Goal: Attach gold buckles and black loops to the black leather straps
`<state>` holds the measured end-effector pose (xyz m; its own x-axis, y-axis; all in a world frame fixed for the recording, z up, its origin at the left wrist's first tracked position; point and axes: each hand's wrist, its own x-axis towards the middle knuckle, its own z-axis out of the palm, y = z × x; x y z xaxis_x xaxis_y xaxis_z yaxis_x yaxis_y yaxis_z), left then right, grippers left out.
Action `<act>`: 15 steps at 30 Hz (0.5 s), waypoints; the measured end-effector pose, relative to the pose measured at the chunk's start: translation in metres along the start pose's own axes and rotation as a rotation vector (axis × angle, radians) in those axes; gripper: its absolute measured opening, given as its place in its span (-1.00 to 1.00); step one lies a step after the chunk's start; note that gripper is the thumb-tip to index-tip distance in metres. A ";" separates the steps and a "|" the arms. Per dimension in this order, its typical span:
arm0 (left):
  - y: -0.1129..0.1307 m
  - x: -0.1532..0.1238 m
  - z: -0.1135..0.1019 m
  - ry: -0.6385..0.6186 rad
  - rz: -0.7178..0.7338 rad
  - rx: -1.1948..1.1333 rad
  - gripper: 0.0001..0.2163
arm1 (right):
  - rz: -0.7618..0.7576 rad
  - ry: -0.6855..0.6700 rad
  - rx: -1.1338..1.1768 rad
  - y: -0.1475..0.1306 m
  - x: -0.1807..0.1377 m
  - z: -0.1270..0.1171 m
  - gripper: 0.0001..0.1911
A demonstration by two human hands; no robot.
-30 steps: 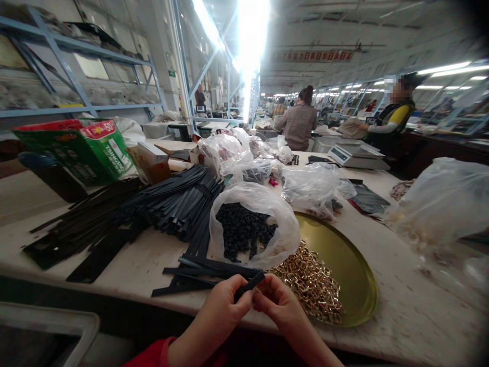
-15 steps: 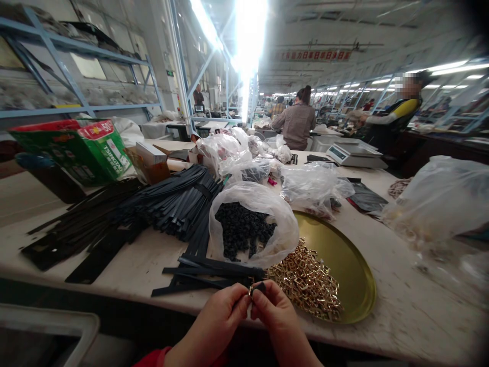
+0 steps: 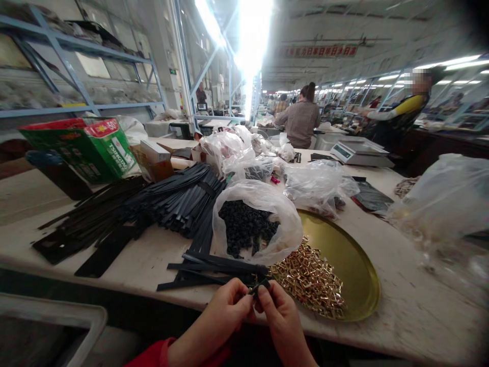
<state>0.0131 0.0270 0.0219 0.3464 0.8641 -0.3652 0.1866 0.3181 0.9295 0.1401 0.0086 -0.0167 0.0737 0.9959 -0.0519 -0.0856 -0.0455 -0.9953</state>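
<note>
My left hand (image 3: 225,313) and my right hand (image 3: 277,313) meet at the table's front edge, both pinched on the end of a thin black strap (image 3: 259,286). A small gold piece may sit at that end, but it is too small to be sure. Just beyond lie a few loose black straps (image 3: 214,267). To the right a gold round tray (image 3: 344,265) holds a heap of gold metal clips (image 3: 309,283). Behind the straps stands an open clear bag of small black parts (image 3: 246,232).
A large pile of black straps (image 3: 168,201) covers the left of the table, by a green carton (image 3: 82,148). Clear plastic bags (image 3: 317,186) crowd the middle and right. A scale (image 3: 361,153) stands at the back. Other people work at far benches.
The strap end has been drawn in between both sets of fingertips and sits shorter above them. My hands have edged slightly right and closer together.
</note>
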 end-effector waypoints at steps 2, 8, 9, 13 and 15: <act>-0.001 0.000 0.002 0.024 0.013 0.038 -0.81 | -0.202 0.040 -0.190 0.002 -0.002 -0.004 -0.68; -0.005 0.003 0.004 0.025 0.040 0.058 -0.83 | -0.063 0.015 -0.112 0.002 0.002 -0.008 -0.69; -0.005 0.004 0.004 0.012 0.029 0.046 -0.82 | -0.039 0.005 -0.077 0.000 0.003 -0.007 -0.69; -0.005 0.006 0.005 0.001 0.011 0.018 -0.80 | -0.042 0.026 -0.027 -0.008 0.004 -0.004 -0.69; -0.003 0.007 0.006 0.008 0.014 0.006 -0.79 | -0.040 0.035 -0.025 -0.009 0.004 -0.004 -0.69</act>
<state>0.0202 0.0300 0.0159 0.3420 0.8715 -0.3515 0.1875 0.3032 0.9343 0.1451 0.0131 -0.0086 0.1113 0.9937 -0.0145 -0.0573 -0.0081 -0.9983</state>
